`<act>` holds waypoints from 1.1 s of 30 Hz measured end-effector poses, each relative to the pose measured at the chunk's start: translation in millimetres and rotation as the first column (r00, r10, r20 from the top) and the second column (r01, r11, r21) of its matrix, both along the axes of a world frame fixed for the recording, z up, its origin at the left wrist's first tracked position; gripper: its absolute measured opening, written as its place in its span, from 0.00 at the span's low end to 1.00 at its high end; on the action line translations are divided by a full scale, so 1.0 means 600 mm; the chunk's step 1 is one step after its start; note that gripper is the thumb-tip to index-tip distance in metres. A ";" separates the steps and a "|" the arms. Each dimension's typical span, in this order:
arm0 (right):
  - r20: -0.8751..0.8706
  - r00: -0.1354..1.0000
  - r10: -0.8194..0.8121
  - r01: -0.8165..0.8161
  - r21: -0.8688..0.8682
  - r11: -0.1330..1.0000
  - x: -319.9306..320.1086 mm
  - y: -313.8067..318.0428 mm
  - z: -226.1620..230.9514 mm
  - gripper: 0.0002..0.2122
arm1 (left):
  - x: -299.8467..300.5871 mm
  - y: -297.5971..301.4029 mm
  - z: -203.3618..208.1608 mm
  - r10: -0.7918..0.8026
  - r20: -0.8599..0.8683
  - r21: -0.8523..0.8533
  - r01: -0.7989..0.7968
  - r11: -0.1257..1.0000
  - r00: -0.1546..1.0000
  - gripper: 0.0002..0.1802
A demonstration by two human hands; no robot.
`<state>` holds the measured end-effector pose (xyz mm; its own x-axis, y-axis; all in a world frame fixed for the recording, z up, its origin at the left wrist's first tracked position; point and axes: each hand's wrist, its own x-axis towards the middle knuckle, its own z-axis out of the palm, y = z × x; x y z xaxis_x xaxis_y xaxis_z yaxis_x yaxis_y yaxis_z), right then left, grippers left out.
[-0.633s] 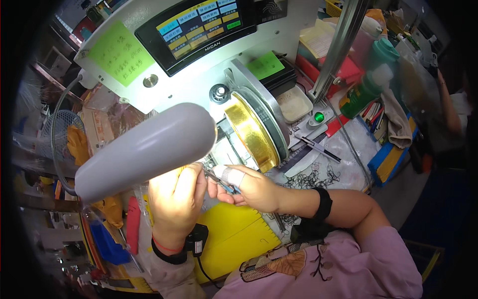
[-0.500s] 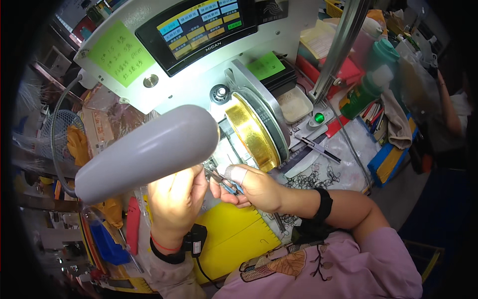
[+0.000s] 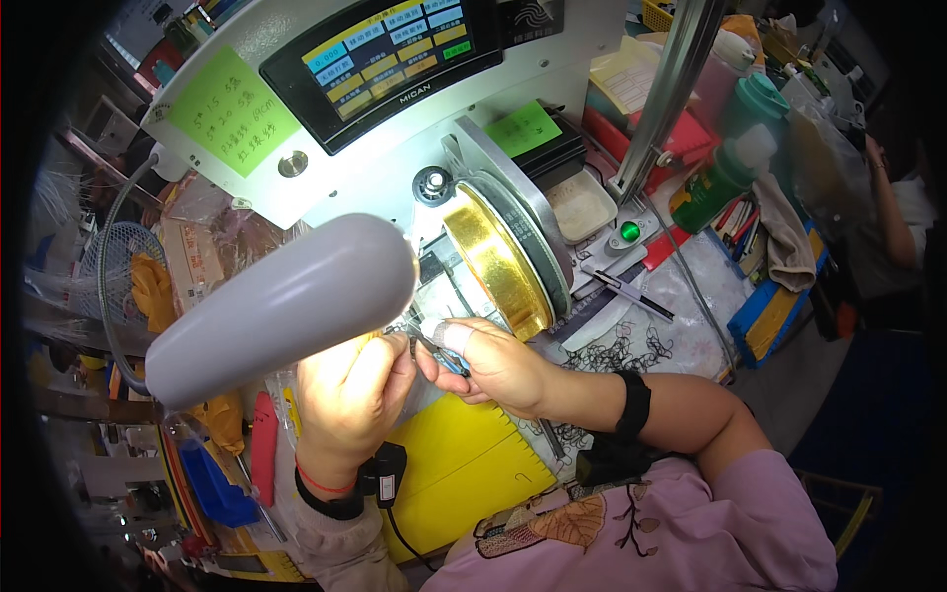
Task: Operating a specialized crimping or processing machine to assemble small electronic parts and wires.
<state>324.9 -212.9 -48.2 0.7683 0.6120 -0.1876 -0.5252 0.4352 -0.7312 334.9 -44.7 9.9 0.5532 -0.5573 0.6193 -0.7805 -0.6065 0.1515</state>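
Below the machine's gold ring (image 3: 491, 264), my two hands work close together. My right hand (image 3: 501, 367) is wrapped around small blue-handled pliers (image 3: 446, 357), its thumb lying along them; a pale wrap covers part of the thumb. The tool's metal jaws point up and left toward my other hand. My left hand (image 3: 347, 403) is closed in a pinch beside the jaws. Whatever its fingertips hold is too small to make out. The rounded end of a grey lamp (image 3: 286, 306) hangs over the left fingers and hides part of the space beyond them.
A white machine with a lit screen (image 3: 380, 69) stands behind. Black thread-like scraps (image 3: 631, 347) and a caliper-like tool (image 3: 627, 294) lie to the right. Yellow sheet (image 3: 464, 459) under my forearms; blue tray (image 3: 212, 483) at left; green bottle (image 3: 705, 192) at far right.
The pliers have turned slightly in my right hand, and less of the blue handles shows. Both hands stay at nearly the same spot. The screen's display differs a little.
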 end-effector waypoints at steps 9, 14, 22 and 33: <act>0.304 0.952 -0.030 0.056 -0.077 0.995 -0.023 -0.005 0.011 0.17 | 0.021 0.085 0.041 0.339 -0.036 -0.221 -0.338 0.915 0.940 0.29; 0.653 0.748 -0.119 0.372 -0.264 0.890 -0.026 0.003 0.008 0.10 | 0.079 0.230 -0.013 0.636 0.074 -0.078 -0.632 0.771 0.768 0.26; 0.460 0.804 -0.376 0.455 -0.070 0.888 -0.020 0.035 0.001 0.10 | 0.043 0.175 0.035 0.588 0.273 -0.090 -0.588 0.804 0.762 0.13; 0.344 0.845 -0.410 0.457 -0.065 0.887 0.008 0.048 -0.015 0.03 | -0.014 0.040 -0.021 0.358 -0.667 0.102 -0.396 0.913 0.654 0.20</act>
<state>329.8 -184.3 -57.3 0.9809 0.1884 0.0490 -0.0410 0.4462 -0.8940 326.4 -20.5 -2.6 0.9816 -0.1884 0.0315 -0.1724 -0.8028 0.5708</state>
